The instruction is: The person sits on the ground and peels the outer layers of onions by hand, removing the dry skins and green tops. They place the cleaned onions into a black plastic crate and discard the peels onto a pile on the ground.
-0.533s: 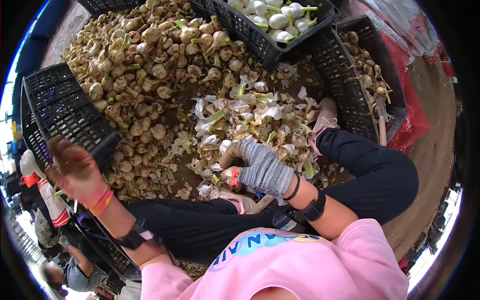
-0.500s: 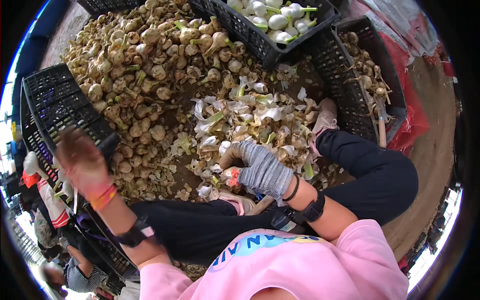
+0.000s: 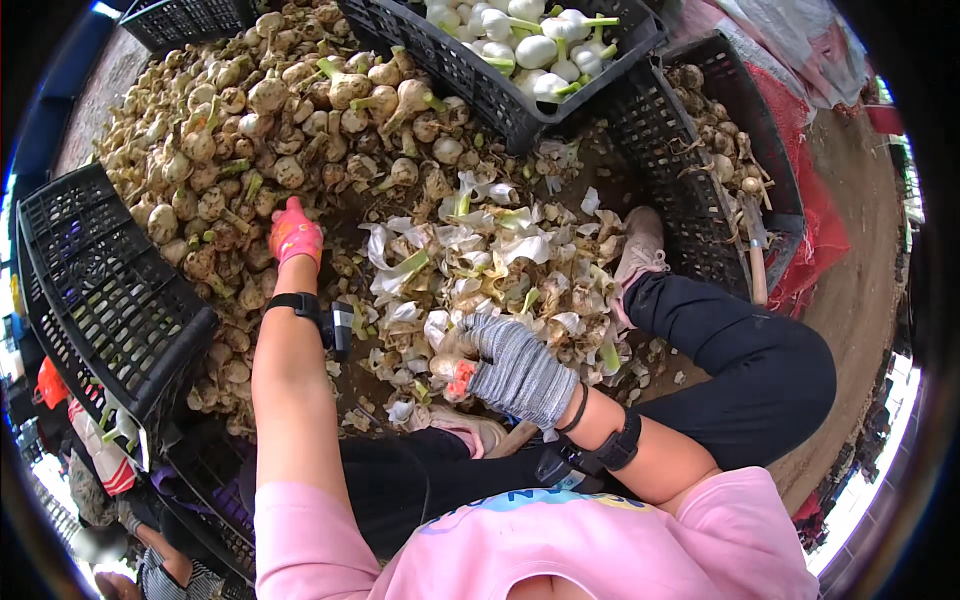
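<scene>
My left hand (image 3: pixel 297 238), in a pink patterned glove, reaches into the heap of dirt-covered garlic bulbs (image 3: pixel 268 97). One finger points forward among the bulbs; the other fingers are mostly hidden, so their grip cannot be made out. In front of my body, my right hand (image 3: pixel 515 370) wears a grey knit glove and is closed with its fingers curled. Something pale with an orange-pink patch (image 3: pixel 460 380) shows at those fingers, too unclear to name. Below and beyond that hand lies a mound of peeled garlic skins and stem scraps (image 3: pixel 500 250).
A black crate of clean white garlic (image 3: pixel 520 125) stands at the far middle. To its right, another crate (image 3: pixel 690 190) holds unpeeled bulbs and a wooden-handled tool (image 3: pixel 757 265). A black crate (image 3: pixel 110 290) leans at left. My shoe (image 3: pixel 640 245) borders the scraps. Another person sits at lower left.
My left hand has swung from beside the left crate, forward and right, into the garlic heap. The right hand stays closed in nearly the same place. The view has shifted slightly.
</scene>
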`<action>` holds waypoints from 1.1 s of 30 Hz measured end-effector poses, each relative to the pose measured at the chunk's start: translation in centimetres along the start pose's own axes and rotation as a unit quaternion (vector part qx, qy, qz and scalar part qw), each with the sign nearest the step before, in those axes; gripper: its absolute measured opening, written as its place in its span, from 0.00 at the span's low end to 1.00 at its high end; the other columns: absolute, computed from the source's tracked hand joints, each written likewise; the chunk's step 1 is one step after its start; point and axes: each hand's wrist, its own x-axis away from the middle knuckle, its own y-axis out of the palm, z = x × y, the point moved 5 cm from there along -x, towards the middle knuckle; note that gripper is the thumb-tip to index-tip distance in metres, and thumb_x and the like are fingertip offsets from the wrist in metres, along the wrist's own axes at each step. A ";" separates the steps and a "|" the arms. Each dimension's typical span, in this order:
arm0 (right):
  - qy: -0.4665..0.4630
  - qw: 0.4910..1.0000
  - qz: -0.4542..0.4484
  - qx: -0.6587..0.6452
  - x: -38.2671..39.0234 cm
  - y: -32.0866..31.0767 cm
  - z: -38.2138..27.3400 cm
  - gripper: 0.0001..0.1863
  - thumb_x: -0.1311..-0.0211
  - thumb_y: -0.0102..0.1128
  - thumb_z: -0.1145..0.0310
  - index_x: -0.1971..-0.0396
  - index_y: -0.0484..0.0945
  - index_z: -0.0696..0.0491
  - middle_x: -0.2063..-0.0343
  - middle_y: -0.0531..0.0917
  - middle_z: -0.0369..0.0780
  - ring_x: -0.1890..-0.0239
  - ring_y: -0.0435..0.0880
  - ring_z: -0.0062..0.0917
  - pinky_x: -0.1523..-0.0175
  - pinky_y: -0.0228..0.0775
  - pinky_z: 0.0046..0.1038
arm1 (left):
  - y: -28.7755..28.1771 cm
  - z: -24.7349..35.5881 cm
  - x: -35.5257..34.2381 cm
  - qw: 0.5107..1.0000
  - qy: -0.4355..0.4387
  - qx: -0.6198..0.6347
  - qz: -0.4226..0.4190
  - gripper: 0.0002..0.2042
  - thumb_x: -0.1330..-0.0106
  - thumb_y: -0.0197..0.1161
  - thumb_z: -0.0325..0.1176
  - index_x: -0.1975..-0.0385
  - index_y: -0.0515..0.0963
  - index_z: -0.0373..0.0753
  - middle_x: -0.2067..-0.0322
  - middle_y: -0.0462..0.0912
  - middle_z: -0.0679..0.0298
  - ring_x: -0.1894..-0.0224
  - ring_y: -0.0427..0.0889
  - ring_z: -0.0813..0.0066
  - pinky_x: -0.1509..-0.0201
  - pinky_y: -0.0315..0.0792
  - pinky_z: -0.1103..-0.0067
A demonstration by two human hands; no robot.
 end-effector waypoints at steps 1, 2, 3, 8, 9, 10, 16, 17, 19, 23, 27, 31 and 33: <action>0.046 0.998 -0.030 0.012 -0.1 0.1 0.1 0.14 0.55 0.62 0.61 0.76 0.75 0.58 0.80 0.76 0.41 0.75 0.75 0.25 0.67 0.67 0.26 | 0.0 0.1 0.0 1.000 0.017 0.001 0.010 0.22 0.54 0.61 0.34 0.56 0.66 0.44 0.55 0.66 0.51 0.56 0.72 0.52 0.54 0.68 0.67; 0.046 0.999 -0.026 -0.003 -0.1 0.2 0.2 0.12 0.54 0.61 0.63 0.76 0.75 0.57 0.80 0.76 0.41 0.75 0.75 0.24 0.67 0.67 0.25 | -0.1 0.0 0.2 0.999 0.033 0.001 0.020 0.22 0.54 0.61 0.34 0.57 0.66 0.43 0.56 0.67 0.50 0.56 0.72 0.52 0.55 0.69 0.66; 0.045 0.999 -0.020 -0.020 -0.2 0.2 0.5 0.11 0.54 0.61 0.64 0.75 0.75 0.57 0.80 0.76 0.40 0.75 0.75 0.24 0.67 0.67 0.25 | -0.5 0.5 1.0 0.998 0.047 0.028 0.042 0.22 0.56 0.62 0.33 0.58 0.66 0.42 0.59 0.67 0.49 0.58 0.73 0.51 0.56 0.69 0.67; 0.085 0.985 0.004 -0.151 -0.3 0.0 0.2 0.16 0.49 0.56 0.71 0.58 0.71 0.58 0.63 0.76 0.38 0.62 0.74 0.18 0.54 0.66 0.20 | -4.1 0.4 8.9 0.924 0.185 0.332 0.044 0.24 0.57 0.62 0.31 0.57 0.65 0.37 0.62 0.69 0.53 0.62 0.73 0.60 0.56 0.67 0.74; -0.008 0.988 0.034 -0.153 -0.4 -0.4 0.1 0.18 0.46 0.53 0.72 0.55 0.69 0.59 0.60 0.75 0.38 0.59 0.72 0.19 0.52 0.64 0.20 | -5.0 1.2 11.0 0.881 0.200 0.428 -0.031 0.24 0.58 0.63 0.31 0.58 0.65 0.35 0.63 0.69 0.54 0.62 0.72 0.62 0.55 0.67 0.75; -0.017 0.989 0.072 -0.129 -0.6 -0.7 1.0 0.19 0.45 0.53 0.72 0.53 0.67 0.58 0.59 0.74 0.38 0.60 0.72 0.17 0.55 0.66 0.18 | -6.1 2.2 13.4 0.823 0.210 0.517 -0.105 0.25 0.58 0.63 0.30 0.58 0.65 0.33 0.63 0.68 0.56 0.62 0.71 0.64 0.55 0.66 0.75; 0.049 0.969 0.064 -0.234 0.0 -1.0 -1.0 0.21 0.49 0.48 0.81 0.52 0.64 0.58 0.73 0.75 0.37 0.74 0.73 0.16 0.65 0.70 0.19 | -12.8 5.1 25.1 0.828 0.383 0.390 0.126 0.29 0.67 0.65 0.23 0.59 0.64 0.39 0.62 0.65 0.55 0.59 0.68 0.60 0.56 0.66 0.74; -0.002 0.958 0.094 -0.271 0.1 -0.9 -1.9 0.21 0.51 0.47 0.83 0.53 0.65 0.58 0.80 0.72 0.34 0.80 0.68 0.13 0.70 0.69 0.17 | -12.7 5.3 25.7 0.828 0.380 0.385 0.148 0.29 0.67 0.65 0.23 0.59 0.64 0.39 0.61 0.66 0.56 0.59 0.68 0.61 0.55 0.66 0.74; 0.000 0.966 0.095 -0.239 0.0 -1.0 -1.6 0.21 0.51 0.47 0.83 0.53 0.65 0.58 0.82 0.71 0.33 0.81 0.68 0.13 0.71 0.69 0.17 | -12.7 5.5 26.5 0.826 0.385 0.374 0.175 0.28 0.68 0.66 0.22 0.61 0.64 0.39 0.61 0.66 0.56 0.59 0.68 0.61 0.55 0.66 0.74; -0.047 0.993 0.063 -0.089 -0.4 -1.8 -2.1 0.15 0.52 0.54 0.76 0.61 0.70 0.59 0.76 0.78 0.37 0.77 0.74 0.18 0.69 0.70 0.21 | -12.6 5.4 26.5 0.814 0.400 0.377 0.187 0.28 0.68 0.67 0.21 0.61 0.64 0.40 0.61 0.67 0.57 0.60 0.70 0.61 0.58 0.68 0.74; -0.061 0.990 0.050 -0.119 -0.1 -2.3 -2.6 0.15 0.53 0.57 0.70 0.65 0.73 0.61 0.70 0.79 0.43 0.73 0.77 0.23 0.66 0.70 0.23 | -12.3 4.8 26.0 0.816 0.385 0.405 0.151 0.29 0.69 0.65 0.21 0.61 0.64 0.39 0.61 0.66 0.57 0.60 0.70 0.63 0.57 0.67 0.75; -0.099 0.993 0.067 -0.012 0.4 -2.6 -3.5 0.14 0.52 0.56 0.71 0.64 0.73 0.60 0.70 0.79 0.41 0.71 0.77 0.21 0.63 0.69 0.23 | -11.1 3.8 25.0 0.800 0.356 0.477 0.081 0.29 0.68 0.64 0.22 0.59 0.64 0.38 0.59 0.63 0.58 0.59 0.69 0.68 0.54 0.65 0.77; -0.004 0.987 0.032 -0.158 0.3 -1.9 -2.5 0.14 0.52 0.56 0.71 0.64 0.73 0.60 0.70 0.79 0.41 0.71 0.77 0.21 0.64 0.69 0.23 | -11.2 3.7 25.0 0.795 0.356 0.486 0.069 0.29 0.69 0.63 0.21 0.59 0.64 0.37 0.59 0.62 0.58 0.58 0.68 0.69 0.53 0.65 0.78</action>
